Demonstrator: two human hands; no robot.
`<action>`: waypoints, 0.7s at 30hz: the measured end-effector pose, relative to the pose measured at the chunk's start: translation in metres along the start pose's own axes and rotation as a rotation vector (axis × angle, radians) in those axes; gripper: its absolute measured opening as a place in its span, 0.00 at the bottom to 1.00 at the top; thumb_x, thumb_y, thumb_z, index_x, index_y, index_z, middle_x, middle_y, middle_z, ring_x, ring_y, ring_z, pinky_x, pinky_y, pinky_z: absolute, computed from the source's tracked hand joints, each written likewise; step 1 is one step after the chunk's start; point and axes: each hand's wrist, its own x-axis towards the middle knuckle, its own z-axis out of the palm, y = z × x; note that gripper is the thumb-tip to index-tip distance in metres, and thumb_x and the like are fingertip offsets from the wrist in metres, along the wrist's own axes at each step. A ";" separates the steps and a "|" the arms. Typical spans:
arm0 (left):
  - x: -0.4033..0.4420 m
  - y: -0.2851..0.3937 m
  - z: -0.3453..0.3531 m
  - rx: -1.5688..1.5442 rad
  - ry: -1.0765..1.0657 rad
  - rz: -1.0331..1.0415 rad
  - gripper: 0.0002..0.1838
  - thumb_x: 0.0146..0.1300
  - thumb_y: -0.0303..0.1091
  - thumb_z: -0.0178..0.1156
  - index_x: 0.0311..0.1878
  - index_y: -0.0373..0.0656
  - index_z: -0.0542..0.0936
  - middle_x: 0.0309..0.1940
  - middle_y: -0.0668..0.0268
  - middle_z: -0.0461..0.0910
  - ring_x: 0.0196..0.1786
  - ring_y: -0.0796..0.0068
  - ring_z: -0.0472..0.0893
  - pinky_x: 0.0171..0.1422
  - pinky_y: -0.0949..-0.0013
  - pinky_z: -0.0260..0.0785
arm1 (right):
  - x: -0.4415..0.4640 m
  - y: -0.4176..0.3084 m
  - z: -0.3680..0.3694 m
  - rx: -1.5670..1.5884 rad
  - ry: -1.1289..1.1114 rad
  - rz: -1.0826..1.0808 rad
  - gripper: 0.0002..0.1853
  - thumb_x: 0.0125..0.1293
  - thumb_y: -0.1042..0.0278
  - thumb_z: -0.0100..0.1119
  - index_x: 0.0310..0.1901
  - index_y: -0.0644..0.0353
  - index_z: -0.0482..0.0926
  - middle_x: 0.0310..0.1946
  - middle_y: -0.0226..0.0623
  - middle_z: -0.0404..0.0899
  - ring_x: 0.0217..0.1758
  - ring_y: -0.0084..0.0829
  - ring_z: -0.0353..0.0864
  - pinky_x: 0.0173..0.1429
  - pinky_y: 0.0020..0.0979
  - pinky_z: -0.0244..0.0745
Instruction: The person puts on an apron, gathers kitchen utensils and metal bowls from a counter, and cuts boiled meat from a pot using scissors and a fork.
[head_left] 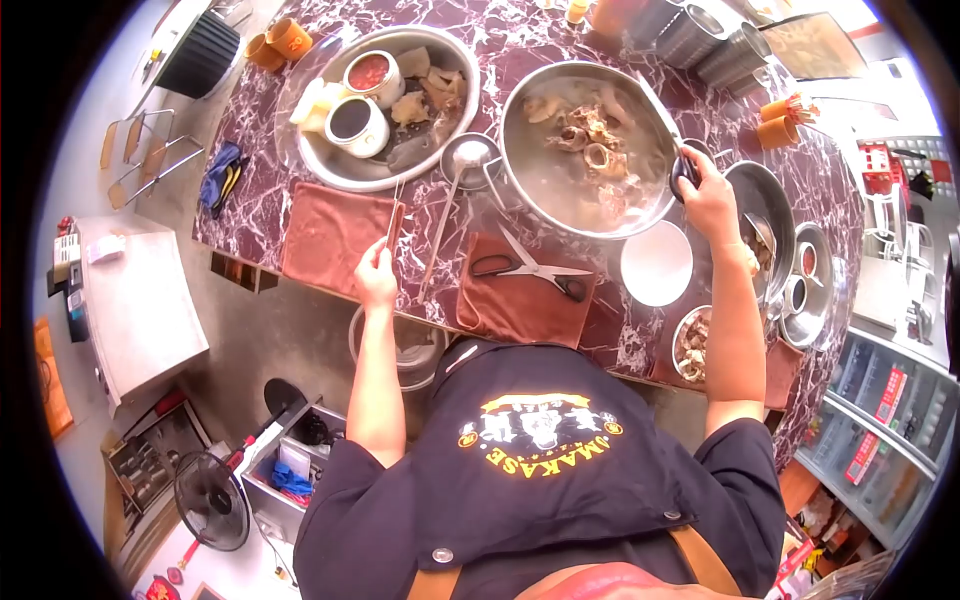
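My left hand (376,276) is closed around a pair of slim metal tongs (397,212), their tips pointing toward the large basin (312,165). My right hand (708,192) grips black-handled scissors (684,172) at the right rim of the big steel pot (508,150); the blades lean up along that rim. Cloudy broth and meaty bones (600,150) fill the pot. A second pair of scissors (540,270) lies spread on a brown cloth (500,315) between my hands. Beside it rests a long-handled ladle (445,225), its bowl near the pot's left side.
The basin holds two cups of sauce (358,128) and pieces of food. Right of the cloth sit a white bowl (656,263) and a bowl of meat pieces (692,345). More metal pans (735,185) stand at the right. Another brown cloth (335,240) lies at the left edge.
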 end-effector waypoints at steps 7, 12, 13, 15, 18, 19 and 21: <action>-0.002 -0.008 -0.007 -0.069 -0.025 -0.033 0.15 0.72 0.27 0.55 0.57 0.30 0.80 0.49 0.58 0.85 0.50 0.73 0.83 0.57 0.71 0.74 | 0.022 0.018 0.015 -0.461 -0.183 0.062 0.26 0.60 0.52 0.61 0.59 0.51 0.76 0.47 0.46 0.84 0.55 0.45 0.82 0.58 0.42 0.76; -0.001 -0.002 -0.019 -0.027 -0.014 -0.053 0.15 0.72 0.26 0.55 0.58 0.30 0.80 0.49 0.59 0.85 0.51 0.74 0.82 0.58 0.72 0.73 | 0.062 0.028 0.042 -0.541 -0.217 0.086 0.23 0.59 0.55 0.60 0.56 0.53 0.76 0.47 0.46 0.83 0.53 0.46 0.82 0.57 0.44 0.76; -0.002 -0.003 -0.021 -0.023 -0.005 -0.050 0.15 0.72 0.26 0.55 0.58 0.31 0.80 0.50 0.60 0.84 0.52 0.75 0.81 0.59 0.72 0.72 | 0.068 0.045 0.048 -0.537 -0.233 0.045 0.21 0.60 0.57 0.59 0.54 0.54 0.76 0.45 0.47 0.83 0.52 0.47 0.83 0.56 0.45 0.76; -0.008 -0.004 -0.019 -0.024 0.020 -0.021 0.15 0.72 0.26 0.56 0.57 0.31 0.80 0.49 0.61 0.84 0.51 0.76 0.81 0.59 0.73 0.72 | 0.072 0.090 0.066 -0.449 -0.090 -0.141 0.14 0.61 0.62 0.57 0.47 0.56 0.76 0.41 0.48 0.83 0.50 0.49 0.83 0.53 0.48 0.76; -0.028 -0.007 -0.027 0.029 0.107 -0.058 0.14 0.70 0.26 0.58 0.56 0.33 0.82 0.46 0.64 0.85 0.48 0.78 0.81 0.56 0.74 0.72 | 0.060 0.104 0.061 -0.319 -0.102 -0.146 0.26 0.59 0.64 0.60 0.61 0.56 0.76 0.50 0.50 0.83 0.55 0.49 0.81 0.59 0.45 0.75; -0.038 0.000 -0.023 0.005 0.160 -0.099 0.14 0.69 0.27 0.60 0.55 0.34 0.83 0.45 0.65 0.85 0.47 0.79 0.81 0.55 0.75 0.72 | 0.056 0.106 0.056 -0.298 -0.142 -0.138 0.26 0.61 0.65 0.59 0.62 0.56 0.75 0.51 0.50 0.82 0.56 0.49 0.81 0.60 0.45 0.74; -0.055 0.013 -0.017 0.010 0.173 -0.157 0.14 0.69 0.27 0.59 0.56 0.34 0.82 0.45 0.66 0.85 0.47 0.79 0.81 0.55 0.75 0.72 | 0.042 0.100 0.045 -0.232 -0.102 -0.172 0.27 0.61 0.67 0.60 0.64 0.56 0.74 0.54 0.49 0.81 0.58 0.48 0.79 0.62 0.44 0.73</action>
